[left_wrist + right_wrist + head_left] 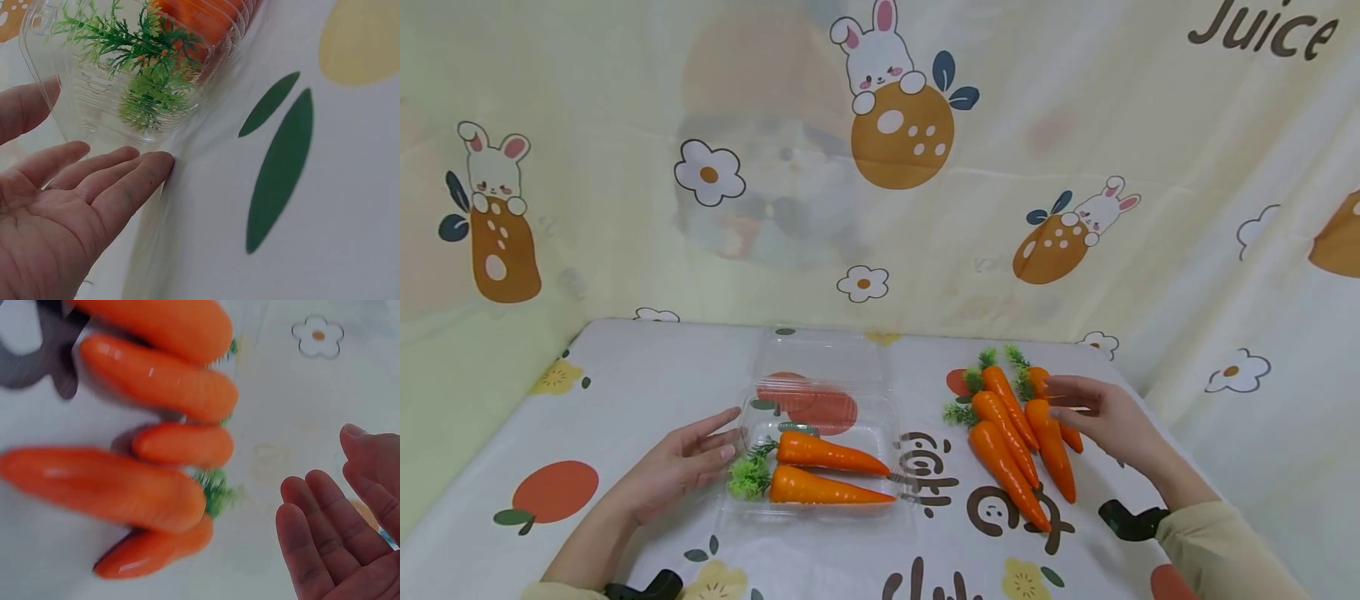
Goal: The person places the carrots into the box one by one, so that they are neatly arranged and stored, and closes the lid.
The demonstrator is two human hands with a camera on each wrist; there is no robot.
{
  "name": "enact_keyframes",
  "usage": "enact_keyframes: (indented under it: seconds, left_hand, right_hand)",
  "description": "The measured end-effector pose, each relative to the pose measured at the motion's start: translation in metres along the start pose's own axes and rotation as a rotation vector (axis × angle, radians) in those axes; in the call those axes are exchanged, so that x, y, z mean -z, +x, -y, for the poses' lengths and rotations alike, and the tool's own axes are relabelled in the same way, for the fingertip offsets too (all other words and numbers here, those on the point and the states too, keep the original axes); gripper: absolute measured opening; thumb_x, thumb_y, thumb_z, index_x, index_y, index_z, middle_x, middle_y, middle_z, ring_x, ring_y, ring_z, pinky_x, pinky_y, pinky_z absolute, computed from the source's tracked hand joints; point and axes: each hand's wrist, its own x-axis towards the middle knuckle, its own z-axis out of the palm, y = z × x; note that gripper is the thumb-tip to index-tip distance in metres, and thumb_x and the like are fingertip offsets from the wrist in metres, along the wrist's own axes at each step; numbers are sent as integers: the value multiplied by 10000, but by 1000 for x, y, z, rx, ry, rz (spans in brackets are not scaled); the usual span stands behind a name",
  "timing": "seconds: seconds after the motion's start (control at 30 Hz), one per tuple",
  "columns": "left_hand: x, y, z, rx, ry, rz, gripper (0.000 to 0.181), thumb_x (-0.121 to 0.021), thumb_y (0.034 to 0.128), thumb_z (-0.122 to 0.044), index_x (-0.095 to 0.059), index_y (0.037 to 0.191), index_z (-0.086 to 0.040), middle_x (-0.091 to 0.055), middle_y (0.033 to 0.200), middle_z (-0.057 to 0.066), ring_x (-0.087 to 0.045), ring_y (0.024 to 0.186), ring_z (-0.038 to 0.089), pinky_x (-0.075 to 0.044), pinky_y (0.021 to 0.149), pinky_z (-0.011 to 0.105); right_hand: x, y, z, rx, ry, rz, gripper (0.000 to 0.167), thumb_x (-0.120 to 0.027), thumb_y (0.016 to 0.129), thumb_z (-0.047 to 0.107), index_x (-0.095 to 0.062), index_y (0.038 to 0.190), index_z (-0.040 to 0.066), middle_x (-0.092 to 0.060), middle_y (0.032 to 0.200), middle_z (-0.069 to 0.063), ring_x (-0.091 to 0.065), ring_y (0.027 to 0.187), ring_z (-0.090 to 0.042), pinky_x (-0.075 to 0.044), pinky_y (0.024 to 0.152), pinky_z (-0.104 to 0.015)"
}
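Two orange toy carrots point(829, 485) with green tops lie side by side in a clear plastic clamshell box point(880, 425), its lid raised at the back. My left hand point(681, 467) is at the box's left side with fingers extended; in the left wrist view the fingertips are close to the box wall, and I cannot tell whether they press it. Several more carrots point(1009, 475) lie in a loose pile to the right, leafy ends away from me. My right hand point(1105, 421) hovers at the pile's right edge, fingers loosely extended, holding nothing in the right wrist view point(337, 550).
A white cloth printed with fruit, flowers and lettering covers the table point(647, 392). Behind it hangs a patterned curtain point(775, 250). Dark wrist-worn devices point(1131, 521) sit at both cuffs.
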Motion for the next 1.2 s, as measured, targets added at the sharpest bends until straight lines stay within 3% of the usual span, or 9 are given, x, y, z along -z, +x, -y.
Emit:
enact_keyframes:
  seconds: [0.33,0.7,0.8,1.0,1.2]
  left_hand:
    - [0,0,0,6,1,-11,699,-590,1046,-232,-238,1628,-73,-376,1599,273,-444,1449,428,-556,1043,391]
    - [-1,0,0,13,6,-15,700,-594,1044,-234,-240,1629,-79,-383,1598,264,-443,1452,424,-556,1045,392]
    - [-1,0,0,15,10,-19,700,-594,1044,-237,-242,1628,-78,-382,1599,260,-446,1451,422,-550,1053,408]
    - [0,0,1,13,3,-14,707,-599,1042,-238,-239,1629,-77,-370,1605,259,-442,1455,419,-551,1048,398]
    - [0,1,2,12,-5,-9,713,-600,1041,-238,-232,1630,-76,-367,1606,257,-436,1460,417,-548,1051,401]
  right_hand:
    - [18,-6,-33,-54,-83,-94,513,-650,1018,264,-542,1430,-21,-650,1331,-276,-717,1097,-310,-583,773,-151]
    - [30,-5,-54,-171,-60,-120,633,-583,1043,386,-448,1501,-28,-580,1404,-318,-620,1212,-475,-575,778,-149]
    - [28,-3,-59,-190,-40,-119,644,-575,1045,397,-435,1511,-25,-567,1415,-325,-617,1212,-480,-585,776,-177]
    - [19,3,-66,-211,-24,-114,643,-568,1048,399,-435,1507,-31,-552,1420,-341,-598,1226,-506,-636,847,-415]
    - [11,13,-74,-226,-30,-112,615,-578,1049,355,-448,1494,-49,-558,1407,-347,-594,1231,-508,-624,905,-454]
